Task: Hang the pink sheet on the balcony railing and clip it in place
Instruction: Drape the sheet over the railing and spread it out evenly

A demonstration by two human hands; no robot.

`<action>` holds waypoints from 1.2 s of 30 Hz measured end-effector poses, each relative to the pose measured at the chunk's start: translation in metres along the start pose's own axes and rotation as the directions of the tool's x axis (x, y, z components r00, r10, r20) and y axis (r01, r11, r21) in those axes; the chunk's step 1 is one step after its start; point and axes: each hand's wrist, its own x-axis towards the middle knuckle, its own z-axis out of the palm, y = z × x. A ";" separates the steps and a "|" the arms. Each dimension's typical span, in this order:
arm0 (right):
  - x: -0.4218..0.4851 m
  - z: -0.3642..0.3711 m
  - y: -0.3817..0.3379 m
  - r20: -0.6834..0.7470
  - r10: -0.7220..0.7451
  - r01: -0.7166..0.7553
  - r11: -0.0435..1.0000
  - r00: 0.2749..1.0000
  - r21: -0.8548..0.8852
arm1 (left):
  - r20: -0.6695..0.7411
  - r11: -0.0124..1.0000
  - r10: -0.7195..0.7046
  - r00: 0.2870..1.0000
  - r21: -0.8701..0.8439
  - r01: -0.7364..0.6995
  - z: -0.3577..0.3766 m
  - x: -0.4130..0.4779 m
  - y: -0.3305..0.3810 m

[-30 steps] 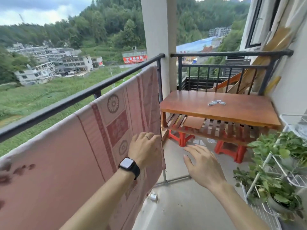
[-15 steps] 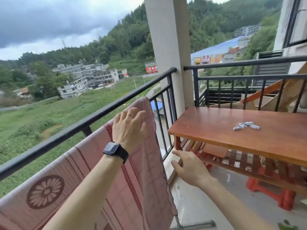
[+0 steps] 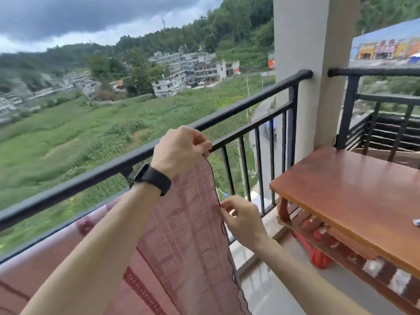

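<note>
The left hand [image 3: 179, 148], a black watch [image 3: 152, 178] on its wrist, pinched the top corner of the pink sheet [image 3: 191, 235] up against the black balcony railing [image 3: 250, 96]. Lower down, the right hand [image 3: 241, 214] pinched the sheet's dark scalloped edge. A wooden table [image 3: 354, 196] stood just beside.

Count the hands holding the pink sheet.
2. The left hand pinches the top corner of the pink sheet up at the railing. The right hand pinches the dark-stitched side edge lower down, nearer the wooden table.
</note>
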 end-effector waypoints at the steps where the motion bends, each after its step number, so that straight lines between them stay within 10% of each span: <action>1: 0.002 -0.001 0.006 0.031 -0.029 0.029 0.999 0.999 0.027 | -0.020 0.999 -0.001 1.000 0.036 0.002 0.001 -0.001 0.003; 6: 0.026 -0.015 0.035 0.326 -0.125 0.068 0.981 0.937 0.181 | 0.007 0.927 -0.271 0.963 0.270 0.259 -0.003 -0.010 0.008; 9: 0.038 -0.025 0.039 0.457 -0.185 0.085 0.969 0.870 0.231 | -0.069 0.912 -0.384 0.921 0.128 0.389 0.005 -0.017 0.024; 18: 0.063 -0.056 0.052 0.504 -0.261 0.108 0.944 0.823 0.312 | -0.449 0.860 -0.392 0.803 0.130 0.493 0.044 -0.012 0.064; 22: 0.068 -0.060 0.071 0.685 -0.236 0.058 0.960 0.690 0.274 | -0.494 0.772 -0.322 0.807 0.356 0.526 0.062 -0.012 0.070; 30: 0.091 -0.044 0.087 0.798 -0.103 -0.084 0.978 0.594 0.188 | -0.810 0.746 -0.249 0.532 0.189 0.638 0.141 -0.073 0.081; 36: 0.094 -0.012 0.084 0.900 -0.134 -0.102 0.976 0.414 0.192 | -0.513 0.436 -0.802 0.306 -0.152 0.887 0.222 -0.089 0.061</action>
